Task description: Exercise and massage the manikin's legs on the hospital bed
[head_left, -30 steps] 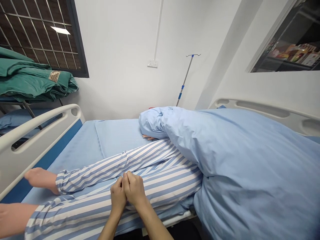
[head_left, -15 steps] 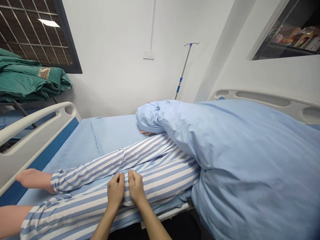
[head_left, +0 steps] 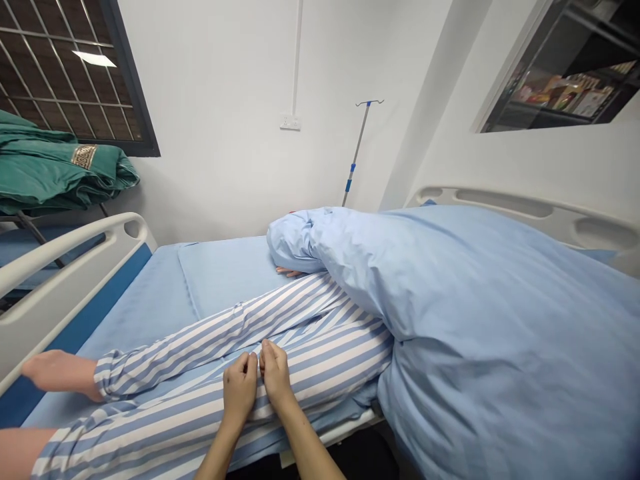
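Note:
My left hand point(head_left: 240, 387) and my right hand point(head_left: 275, 375) are curled into loose fists, side by side and almost touching. Nothing shows in either of them. Both are over the near leg of a pair of blue-and-white striped trousers point(head_left: 170, 417); whether they press on the cloth I cannot tell. The trousers are on a figure lying on the bed, with a bare foot point(head_left: 63, 372) sticking out at the left. A light blue quilt point(head_left: 475, 320) covers the upper body, and fingertips point(head_left: 289, 272) peek out under its edge.
The bed has a pale footboard point(head_left: 75, 267) at left and a headboard point(head_left: 520, 200) at right. Behind it stand an IV pole point(head_left: 357, 143) and a wall with a socket point(head_left: 290, 122). A green folded cover point(head_left: 55, 167) lies on a rack by the barred window point(head_left: 65, 67).
My hands have drawn closer together, the left one shifting a little right. The view has turned slightly; the quilt and trousers look the same.

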Motion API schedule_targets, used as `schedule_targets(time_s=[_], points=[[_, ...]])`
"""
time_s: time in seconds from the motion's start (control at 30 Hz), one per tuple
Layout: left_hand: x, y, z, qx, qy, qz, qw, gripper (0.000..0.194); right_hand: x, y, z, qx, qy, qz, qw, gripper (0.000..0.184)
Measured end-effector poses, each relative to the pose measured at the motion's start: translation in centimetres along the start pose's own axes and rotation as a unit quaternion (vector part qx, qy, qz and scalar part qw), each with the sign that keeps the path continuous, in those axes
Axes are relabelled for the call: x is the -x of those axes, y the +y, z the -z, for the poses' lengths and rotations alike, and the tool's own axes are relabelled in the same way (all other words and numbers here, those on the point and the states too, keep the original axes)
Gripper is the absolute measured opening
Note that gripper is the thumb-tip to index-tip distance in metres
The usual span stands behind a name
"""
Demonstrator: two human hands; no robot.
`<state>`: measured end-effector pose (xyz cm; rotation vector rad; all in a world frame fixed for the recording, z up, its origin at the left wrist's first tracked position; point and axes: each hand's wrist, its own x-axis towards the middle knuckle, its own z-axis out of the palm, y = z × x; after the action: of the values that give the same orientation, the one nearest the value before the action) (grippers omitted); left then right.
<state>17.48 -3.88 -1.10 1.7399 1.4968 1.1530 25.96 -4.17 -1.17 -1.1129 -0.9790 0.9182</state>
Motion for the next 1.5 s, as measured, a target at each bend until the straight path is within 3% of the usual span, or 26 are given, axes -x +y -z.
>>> schedule_targets(time_s=[0.2, 0.4, 0.67, 0.9, 1.07, 1.17, 1.33, 1.5], points=[[-0.2, -0.2, 0.2, -0.023, -0.014, -0.005, 1.0, 0.038, 0.2, -1.3, -0.2, 0.097, -0.009, 0.021, 0.995, 0.038], [-0.2, -0.2, -0.1, -0.037, -0.001, -0.014, 0.999, 0.037, -0.1, -4.4, 1.1, 0.225, -0.032, 0.107, 0.968, 0.037], [0.0, -0.1, -0.4, -0.051, -0.003, -0.011, 0.999, 0.037, 0.3, -1.2, 2.3, 0.304, -0.008, 0.109, 0.946, 0.038], [-0.4, 0.6, -0.1, -0.012, -0.013, 0.006, 1.0, 0.037, 0.3, -1.2, 2.3, 0.262, 0.013, 0.11, 0.959, 0.041], [-0.7, 3.7, -0.5, 0.16, -0.002, 0.069, 0.985, 0.037, 0.0, -1.0, 2.6, 0.189, 0.021, 0.095, 0.977, 0.04], [-0.4, 5.1, -1.7, 0.212, 0.003, 0.069, 0.975, 0.037, -0.4, -1.1, 2.8, 0.133, 0.029, 0.077, 0.988, 0.04], [0.5, 4.0, -4.2, 0.11, 0.028, 0.052, 0.992, 0.036, -0.6, -1.3, 3.2, 0.086, 0.051, 0.047, 0.994, 0.039], [0.7, 2.6, -4.7, 0.065, 0.029, 0.038, 0.997, 0.038, -0.7, -0.9, 3.1, 0.087, 0.048, 0.048, 0.994, 0.038]])
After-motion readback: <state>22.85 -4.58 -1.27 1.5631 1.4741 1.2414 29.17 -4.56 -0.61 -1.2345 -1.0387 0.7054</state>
